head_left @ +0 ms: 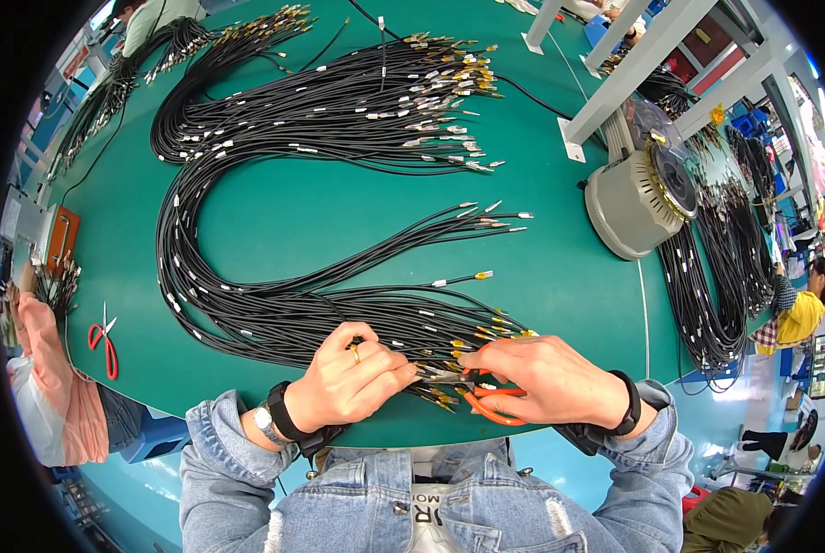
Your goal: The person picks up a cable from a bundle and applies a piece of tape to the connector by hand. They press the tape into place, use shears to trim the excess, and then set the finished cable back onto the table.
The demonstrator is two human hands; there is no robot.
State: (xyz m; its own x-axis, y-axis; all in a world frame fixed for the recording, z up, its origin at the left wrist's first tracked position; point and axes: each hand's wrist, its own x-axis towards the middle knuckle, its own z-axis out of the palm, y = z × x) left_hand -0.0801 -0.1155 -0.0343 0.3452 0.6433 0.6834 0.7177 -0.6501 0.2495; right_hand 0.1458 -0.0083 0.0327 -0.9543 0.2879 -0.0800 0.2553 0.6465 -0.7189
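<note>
Cables (pixel 274 304), black with metal tips, lie in a long curved bundle on the green table (pixel 560 276), their ends at its near edge. Your left hand (pixel 343 385) pinches one cable end with curled fingers. Your right hand (pixel 550 378) is closed around orange-handled cutters (pixel 488 402), just beside the left hand. Red scissors (pixel 105 339) lie far left of the bundle.

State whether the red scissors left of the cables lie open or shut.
Open: the red scissors lie flat on the green table, blades slightly parted.
</note>
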